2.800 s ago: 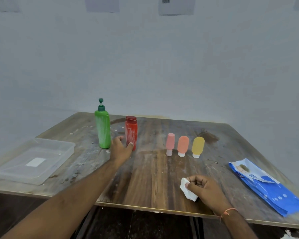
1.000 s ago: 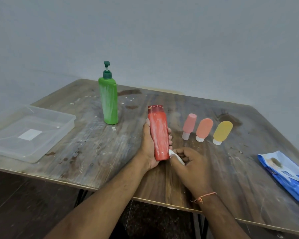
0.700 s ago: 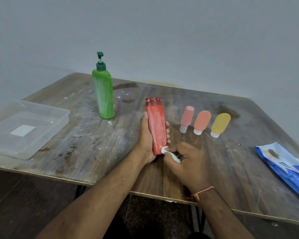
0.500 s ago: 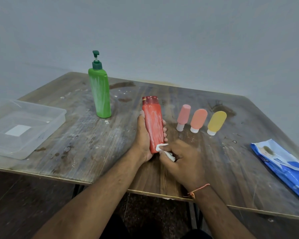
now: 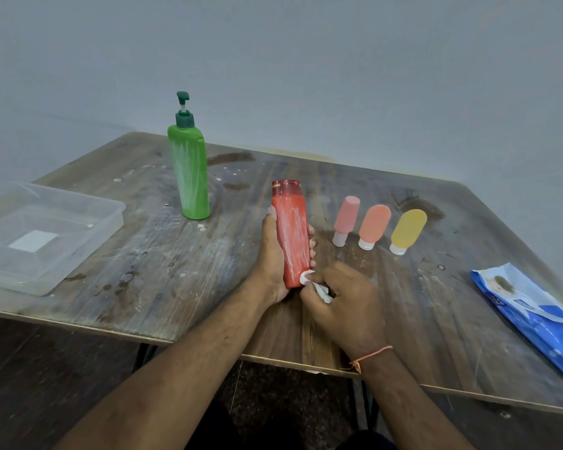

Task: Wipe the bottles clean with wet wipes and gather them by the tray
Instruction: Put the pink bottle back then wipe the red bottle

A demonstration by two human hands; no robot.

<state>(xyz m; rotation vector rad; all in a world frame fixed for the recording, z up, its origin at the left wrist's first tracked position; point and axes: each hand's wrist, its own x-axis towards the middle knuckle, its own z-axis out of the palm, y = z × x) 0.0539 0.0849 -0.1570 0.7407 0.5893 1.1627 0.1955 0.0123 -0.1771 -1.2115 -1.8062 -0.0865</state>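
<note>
Red plastic filled my left hand, which gripped the red bottle upright above the tabletop, fingers curled round its far side. My right hand pinched a white wipe against the bottle's lower end. The bottle looked streaked white. Just right of it stood three small tubes on their caps: pink, orange, yellow. A green pump bottle stood to the left, the clear tray beyond it, well apart. A blue wipes pack lay far right.
</note>
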